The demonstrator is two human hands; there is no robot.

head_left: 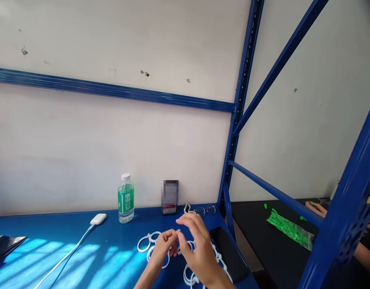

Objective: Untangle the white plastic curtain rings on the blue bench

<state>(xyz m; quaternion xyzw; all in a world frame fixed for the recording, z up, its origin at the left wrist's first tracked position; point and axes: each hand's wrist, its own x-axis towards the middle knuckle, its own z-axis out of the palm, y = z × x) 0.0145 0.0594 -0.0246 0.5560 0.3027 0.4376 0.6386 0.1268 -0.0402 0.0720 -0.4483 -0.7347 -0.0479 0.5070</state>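
My left hand (164, 244) and my right hand (198, 245) meet low in the middle of the head view, above a blue shelf top (106, 257). Their fingertips pinch together around a small white plastic ring (179, 251), mostly hidden between them. Several more white plastic rings (148, 242) lie loose on the blue surface under and around both hands, with another bunch (189, 277) beneath my right wrist.
A water bottle (125, 199) with a green label stands by the wall, a phone (170, 197) leans upright beside it, and glasses (204, 210) lie near. A white charger and cable (97, 219) run left. Blue rack posts (233, 144) rise on the right. Another person's hand (316, 208) and a green bag (289, 229) rest on a black table.
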